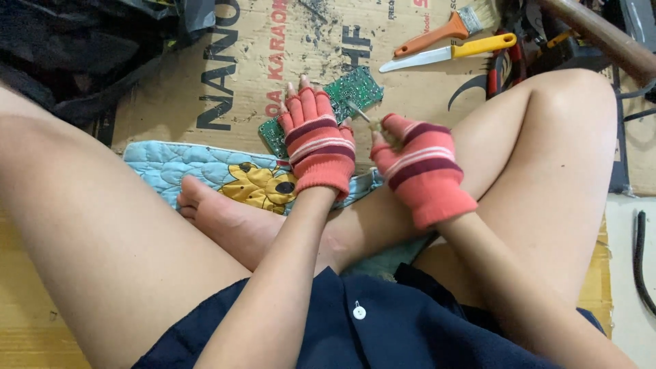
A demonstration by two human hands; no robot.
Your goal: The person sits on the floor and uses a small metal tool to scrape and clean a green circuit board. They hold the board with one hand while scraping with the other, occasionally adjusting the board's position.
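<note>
Green circuit board (345,99) lying flat on cardboard sheet (225,75) on the floor, just beyond the crossed legs. Left hand (318,140), gloved, pressing down on board's near edge, fingers (306,102) extended and close together. Right hand (420,167) curled shut around thin metal tool (359,111), tip touching board. Risks: tip skidding off toward bare fingertips; board shifting on soft cardboard; debris near bare legs.
</note>
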